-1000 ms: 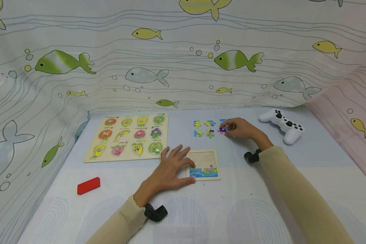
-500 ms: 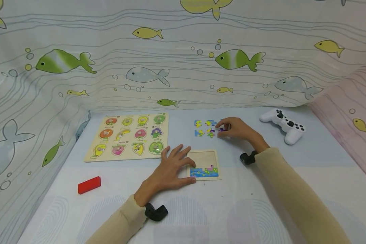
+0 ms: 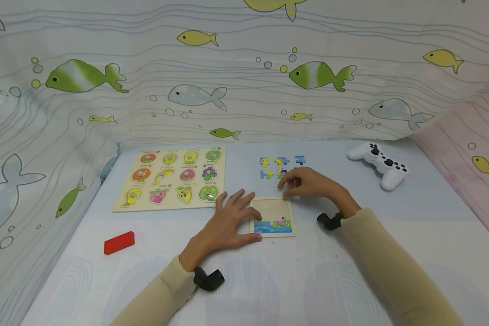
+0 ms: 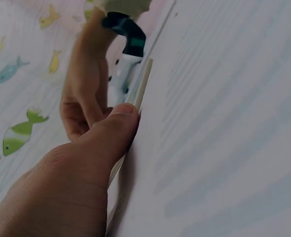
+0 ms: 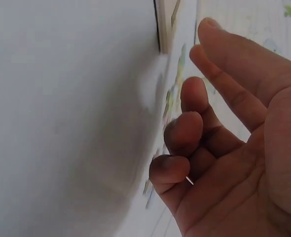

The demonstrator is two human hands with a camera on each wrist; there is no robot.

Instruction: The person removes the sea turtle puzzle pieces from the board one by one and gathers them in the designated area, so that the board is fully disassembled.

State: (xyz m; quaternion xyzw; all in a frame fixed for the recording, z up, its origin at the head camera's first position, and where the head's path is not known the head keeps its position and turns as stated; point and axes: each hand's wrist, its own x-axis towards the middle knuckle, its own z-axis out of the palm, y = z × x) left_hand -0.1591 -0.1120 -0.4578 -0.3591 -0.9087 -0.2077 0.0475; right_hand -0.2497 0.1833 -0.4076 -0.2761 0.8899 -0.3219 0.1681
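Observation:
A small wooden jigsaw tray (image 3: 292,217) lies in front of me; blue puzzle pieces (image 3: 269,227) with a pink figure fill its near part, and bare wood shows behind. My left hand (image 3: 230,226) rests with spread fingers on the tray's left side, the thumb at its near edge; in the left wrist view the thumb (image 4: 108,133) lies along the tray's edge. My right hand (image 3: 311,183) hovers over the tray's far right corner, fingers loosely bent. In the right wrist view, nothing shows between thumb and index finger. Several loose jigsaw pieces (image 3: 266,174) lie behind the tray, partly hidden by this hand.
A wooden fruit puzzle board (image 3: 171,181) lies at the back left, close to my left fingertips. A red block (image 3: 119,243) is at the left front. A white game controller (image 3: 378,165) lies at the back right, before the fish-patterned cloth wall (image 3: 244,77).
My right hand has moved from the rightmost loose pieces toward me and slightly left, to the tray's far corner. My left hand stays on the tray.

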